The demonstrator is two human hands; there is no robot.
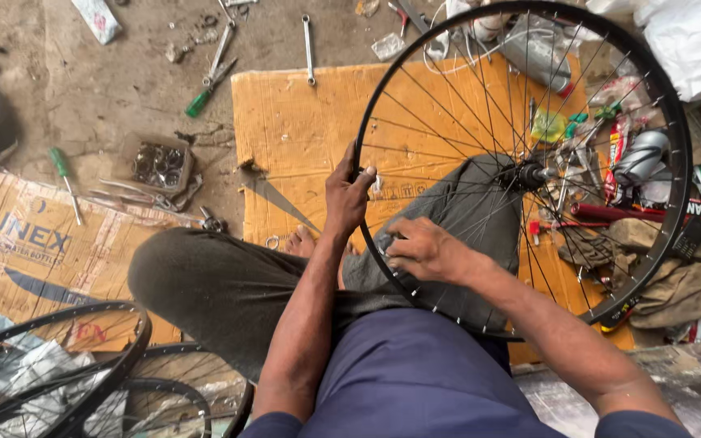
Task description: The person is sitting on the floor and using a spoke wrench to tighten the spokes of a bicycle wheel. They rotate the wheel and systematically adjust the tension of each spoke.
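Wheel (pixel 521 174) stands almost upright across the person's lap, a black bicycle rim with thin silver spokes running to a dark hub (pixel 526 173) near its middle. Its upper arc reaches the top edge of the view, its right side hangs over a heap of rags, packets and a metal can (pixel 641 158), and its lower arc sits against the thigh. Open room is scarce on the right, where that clutter crowds the rim; to the left, bare yellow cardboard (pixel 302 122) and then the dusty floor (pixel 83 89) give freer space. More black rims (pixel 66 365) lie stacked at the lower left corner, on another flattened carton.

Along the top of the floor lie spanners (pixel 307 49) and green-handled pliers (pixel 208 89), well apart from the wheel. A small open box of metal parts (pixel 156 162) and a green screwdriver (pixel 65 180) lie to the left of the knee.

Left hand (pixel 347 195) is closed around the rim on its left side, fingers wrapped over the outer edge. Right hand (pixel 425 250) rests inside the rim among the lower spokes, fingers curled and pinched together on something small that cannot be made out.
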